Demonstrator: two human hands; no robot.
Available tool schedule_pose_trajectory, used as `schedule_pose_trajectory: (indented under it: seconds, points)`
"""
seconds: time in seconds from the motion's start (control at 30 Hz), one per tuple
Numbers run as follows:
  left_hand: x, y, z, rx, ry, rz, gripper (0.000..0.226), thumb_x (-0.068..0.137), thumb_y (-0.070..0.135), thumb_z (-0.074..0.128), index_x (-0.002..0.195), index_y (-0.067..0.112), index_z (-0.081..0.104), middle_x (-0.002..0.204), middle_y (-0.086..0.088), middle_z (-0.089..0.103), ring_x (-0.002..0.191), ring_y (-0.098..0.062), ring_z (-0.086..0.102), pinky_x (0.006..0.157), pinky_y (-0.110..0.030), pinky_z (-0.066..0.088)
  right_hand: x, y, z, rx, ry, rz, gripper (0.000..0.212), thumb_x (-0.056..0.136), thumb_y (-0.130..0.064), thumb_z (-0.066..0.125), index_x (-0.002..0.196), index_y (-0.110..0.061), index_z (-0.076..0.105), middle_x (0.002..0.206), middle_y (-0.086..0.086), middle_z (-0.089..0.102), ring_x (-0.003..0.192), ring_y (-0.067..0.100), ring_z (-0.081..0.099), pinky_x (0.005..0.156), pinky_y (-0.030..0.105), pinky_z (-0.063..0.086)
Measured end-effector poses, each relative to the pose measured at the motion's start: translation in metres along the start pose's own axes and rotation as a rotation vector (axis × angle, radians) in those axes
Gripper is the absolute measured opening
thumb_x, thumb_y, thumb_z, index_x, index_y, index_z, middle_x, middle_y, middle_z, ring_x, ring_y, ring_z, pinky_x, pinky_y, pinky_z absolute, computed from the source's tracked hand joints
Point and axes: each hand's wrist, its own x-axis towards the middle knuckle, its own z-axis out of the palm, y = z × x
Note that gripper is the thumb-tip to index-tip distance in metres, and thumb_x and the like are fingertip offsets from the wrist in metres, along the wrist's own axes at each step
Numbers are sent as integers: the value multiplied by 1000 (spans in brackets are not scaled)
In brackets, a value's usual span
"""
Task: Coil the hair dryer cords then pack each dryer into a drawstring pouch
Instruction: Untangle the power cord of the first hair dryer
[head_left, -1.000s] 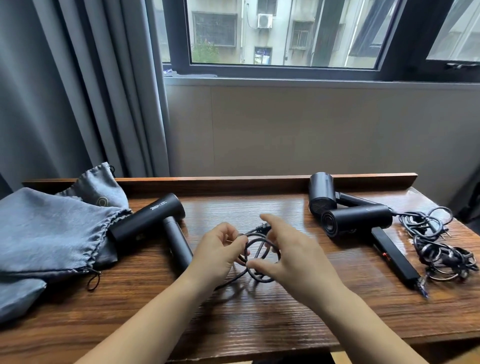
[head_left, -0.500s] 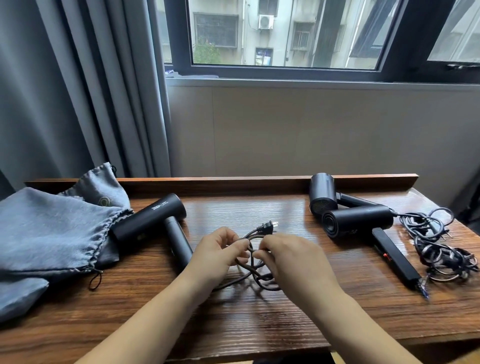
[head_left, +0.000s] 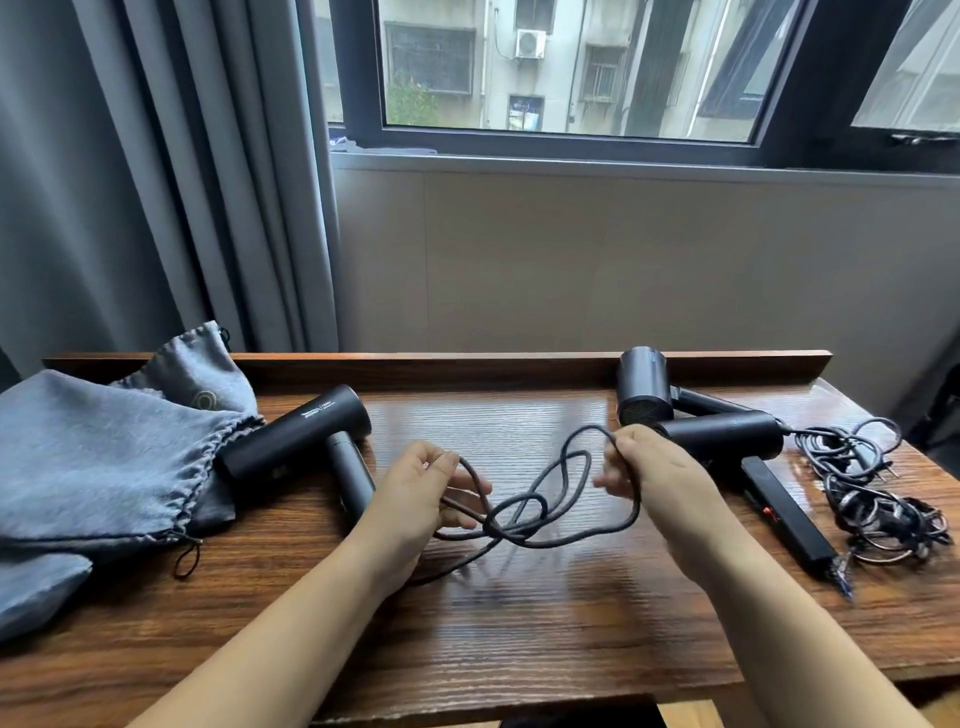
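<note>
Dark cord hangs in tangled loops between my hands above the wooden counter: my left hand grips one end, my right hand pinches the other. Its dryer lies just left, nozzle touching the grey pouch.

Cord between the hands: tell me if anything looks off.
The cord crosses itself in a knot-like tangle between the left hand and right hand, not a neat coil.
</note>
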Motion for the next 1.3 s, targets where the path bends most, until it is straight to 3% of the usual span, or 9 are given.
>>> schedule_pose_trajectory:
  seconds: [0.17,0.23,0.33,0.5,0.63,0.8,0.97,1.1,1.3]
  points:
    - [-3,-8,5,421,-21,149,16,100,13,53,96,3,43,90,-21,63,71,-5,68,56,-22,52,7,4,3,-879,148,-156,35,90,-8,52,124,-16,59,117,4,62,116,26,54,101,37,41]
    - [-8,-8,6,627,-50,236,19,98,18,58,94,7,43,92,-17,65,74,0,65,63,-16,47,2,-1,11,-897,206,-509,48,83,1,53,130,-11,58,127,6,57,124,23,48,110,33,37]
    - [-12,-11,6,709,-100,332,21,96,22,59,88,19,40,88,-9,61,86,-13,68,81,-38,49,-3,-14,25,-799,33,-800,43,83,4,54,122,-11,64,123,2,60,118,14,53,105,23,40]
    - [-16,-11,4,688,-165,396,17,93,19,57,89,23,41,86,1,59,86,-25,66,77,-48,51,13,-2,32,-1150,-309,-642,31,92,-15,58,120,-25,65,120,-4,63,119,17,51,99,35,44]
    - [-16,-13,0,651,-215,387,14,95,6,53,93,17,45,93,0,61,90,-12,68,78,-39,56,19,13,38,-1488,-484,-601,24,91,-47,59,111,-37,67,113,-13,65,122,14,45,96,40,33]
    - [-17,-13,-3,592,-176,375,8,96,-1,51,97,7,49,96,-11,65,84,-8,67,73,-18,51,23,21,27,-1384,-497,-604,20,90,-50,60,103,-37,68,108,-15,63,121,12,42,90,37,26]
    - [-13,-14,-8,576,-154,385,9,96,-1,51,97,7,48,98,-13,62,89,-13,69,77,-27,56,22,36,16,-1281,-443,-652,12,90,-44,63,97,-37,69,104,-18,63,123,15,44,100,38,23]
    - [-9,-12,-15,602,-88,436,19,95,-4,49,96,14,46,96,-6,61,91,-12,66,85,-34,52,18,32,1,-730,-405,-408,8,98,-26,59,100,-32,63,115,-14,60,129,13,43,106,25,28]
    - [-8,-7,-20,488,-130,423,43,97,-7,44,126,23,49,98,-13,57,88,-11,64,89,-22,48,17,19,-9,256,-144,-146,25,105,-17,38,94,-11,59,95,9,66,116,24,59,102,35,40]
